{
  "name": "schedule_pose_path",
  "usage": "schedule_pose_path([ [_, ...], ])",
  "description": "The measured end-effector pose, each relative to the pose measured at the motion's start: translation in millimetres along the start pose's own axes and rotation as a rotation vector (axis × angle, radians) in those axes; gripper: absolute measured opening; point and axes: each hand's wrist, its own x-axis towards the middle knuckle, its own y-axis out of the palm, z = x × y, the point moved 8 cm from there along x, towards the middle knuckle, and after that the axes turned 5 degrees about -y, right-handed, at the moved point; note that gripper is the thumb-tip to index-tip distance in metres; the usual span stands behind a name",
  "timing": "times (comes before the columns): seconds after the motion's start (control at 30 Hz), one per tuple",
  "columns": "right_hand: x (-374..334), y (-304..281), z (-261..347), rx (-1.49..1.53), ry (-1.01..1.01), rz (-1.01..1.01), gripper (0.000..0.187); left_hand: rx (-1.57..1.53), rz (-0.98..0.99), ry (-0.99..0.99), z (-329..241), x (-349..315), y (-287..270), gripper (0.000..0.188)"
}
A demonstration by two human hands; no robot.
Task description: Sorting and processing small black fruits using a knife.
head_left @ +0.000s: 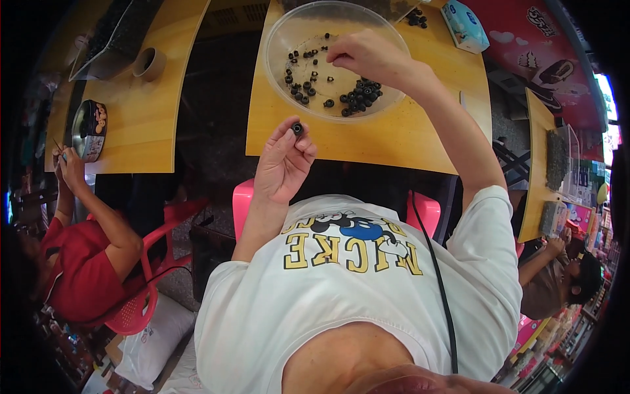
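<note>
Left hand pinching one black piece; right hand over the basin, fingertips drawn together, contents not visible.

The left hand [283, 161] grips the black piece [297, 129] between thumb and fingers, hole exposed, near the table's front edge; good practice would be a light grip on the rim, hole uncovered, and the piece brought inward over the table before any change of grip. Whether the right hand [361, 56] holds anything cannot be told. Below it, loose black pieces [357, 98] cluster at the near right of the clear basin [274, 75], others scattered leftward; its raised wall calls for wrist clearance. The table [262, 134] has bare strips left and front; the right forearm crosses the right side, and a tissue box [466, 26] limits the far right corner.
</note>
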Motion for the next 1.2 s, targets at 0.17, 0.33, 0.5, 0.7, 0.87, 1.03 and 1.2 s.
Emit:
schedule_pose_path([
  [0.17, 18.2, 39.6, -15.6, -0.001, 0.054, 0.260, 0.012, 0.005, 0.001, 0.012, -4.3, -2.5, -2.8, 0.024],
  [0.33, 22.0, 63.1, -15.6, -0.150, 0.017, 0.380, 0.011, 0.006, 0.000, 0.004, -3.2, -2.4, -3.5, 0.024],
  [0.5, 19.8, 65.0, -18.3, -0.144, -0.013, 0.361, 0.010, 0.034, 0.014, -0.009, -1.6, -0.2, 1.5, 0.024],
  [0.7, 10.6, 9.0, 3.8, 0.359, 0.157, 0.168, 0.015, 0.043, 0.018, 0.012, -2.2, 2.2, 8.0, 0.024],
  [0.87, -27.7, -4.3, 37.0, 1.075, 0.281, 0.010, 0.020, 0.055, 0.029, 0.012, 1.1, 9.7, 12.9, 0.023],
  [1.03, -57.9, 12.1, 52.1, 1.372, 0.422, -0.105, 0.019, 0.104, -0.008, 0.032, 3.1, 11.6, 13.7, 0.022],
  [1.2, -65.3, 19.7, 52.8, 1.307, 0.387, -0.223, 0.015, 0.141, -0.018, 0.060, 2.3, 11.9, 15.9, 0.021],
])
